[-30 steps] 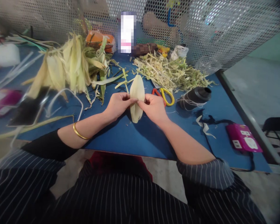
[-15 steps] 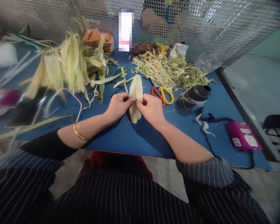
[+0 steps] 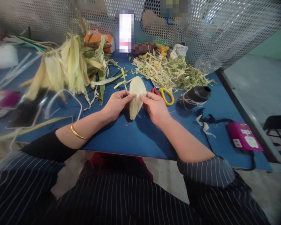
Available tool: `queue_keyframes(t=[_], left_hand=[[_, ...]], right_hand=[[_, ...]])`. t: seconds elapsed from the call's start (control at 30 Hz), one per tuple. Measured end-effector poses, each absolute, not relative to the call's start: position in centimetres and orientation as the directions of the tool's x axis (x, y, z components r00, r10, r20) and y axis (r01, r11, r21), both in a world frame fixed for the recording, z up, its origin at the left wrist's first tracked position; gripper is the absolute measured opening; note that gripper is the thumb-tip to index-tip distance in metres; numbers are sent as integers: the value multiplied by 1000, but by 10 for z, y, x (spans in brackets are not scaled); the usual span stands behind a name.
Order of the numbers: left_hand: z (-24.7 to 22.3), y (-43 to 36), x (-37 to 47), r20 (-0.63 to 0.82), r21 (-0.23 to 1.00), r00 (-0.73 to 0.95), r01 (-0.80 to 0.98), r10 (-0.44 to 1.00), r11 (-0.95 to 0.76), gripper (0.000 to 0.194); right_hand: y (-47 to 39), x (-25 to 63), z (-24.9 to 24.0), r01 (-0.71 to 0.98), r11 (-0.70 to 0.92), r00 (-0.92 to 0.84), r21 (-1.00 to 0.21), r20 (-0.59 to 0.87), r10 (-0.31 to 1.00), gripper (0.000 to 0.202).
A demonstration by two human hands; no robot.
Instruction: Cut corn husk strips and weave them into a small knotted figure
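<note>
A pale corn husk piece (image 3: 136, 89) is held upright over the middle of the blue table, broad and rounded at the top, narrower and creased below. My left hand (image 3: 118, 104) pinches its left edge between thumb and fingers. At the right edge, my right hand (image 3: 156, 106) pinches it the same way. Scissors with red and yellow handles (image 3: 169, 97) lie just beyond my right hand. Right of them is a black cone of thread (image 3: 194, 97). Behind the husk piece, thin green strips (image 3: 123, 78) cross each other on the table.
Whole husks (image 3: 70, 65) are heaped at the left rear, shredded husk (image 3: 170, 70) at the right rear. A lit phone (image 3: 125, 31) stands before the perforated metal screen (image 3: 208, 34). A magenta power socket (image 3: 244, 136) sits on the right; a dark flat object (image 3: 27, 109) lies left.
My hands have moved slightly apart, spreading the husk piece wider at its upper part. Its lower end has risen a little and narrowed.
</note>
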State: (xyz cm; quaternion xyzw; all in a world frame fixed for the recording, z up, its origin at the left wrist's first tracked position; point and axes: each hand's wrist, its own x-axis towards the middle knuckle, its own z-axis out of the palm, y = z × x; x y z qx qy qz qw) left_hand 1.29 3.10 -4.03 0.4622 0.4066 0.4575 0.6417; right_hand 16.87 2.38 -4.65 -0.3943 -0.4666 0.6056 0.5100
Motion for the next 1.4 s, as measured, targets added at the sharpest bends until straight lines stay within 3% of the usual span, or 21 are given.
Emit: queue_keyframes(t=[0.23,0.4,0.57,0.73,0.87,0.93,1.0,1.13,1.23,1.33,1.4], left_hand=[[-38,34,11,-125,961,138,-230,983,154,19],[-38,37,9,-94,981,16,-169,995,95,17],[-42,46,5,-154,980,-82,-144,985,141,15],[-44,48,2,-194,973,-93,-149,977,179,13],[-39,40,2,-204,963,35,-174,978,207,15],[-37,36,3,-194,960,84,-187,977,207,17],[-35,33,4,-182,962,108,-188,977,200,19],[-30,26,5,-191,958,160,-183,969,219,22],[-28,23,5,-200,957,194,-170,960,234,22],[-27,22,4,-201,954,221,-176,954,242,20],[-27,23,5,-178,953,215,-207,960,223,20]], right_hand=[[23,170,-39,-325,-36,-241,-945,46,970,16],[14,172,-22,-232,151,-195,-961,198,961,19],[3,179,-1,-217,351,-114,-911,380,918,22],[-18,195,24,-187,497,95,-847,488,868,22],[-33,231,40,107,555,430,-825,542,722,19],[-33,263,41,330,466,570,-821,567,595,8],[-28,299,36,549,256,673,-796,602,430,9],[-16,358,9,582,-141,709,-801,415,570,13],[-8,378,-9,560,-213,698,-801,318,641,10],[-7,373,-8,669,-202,616,-716,380,690,4],[-13,350,2,787,-190,554,-587,537,636,18]])
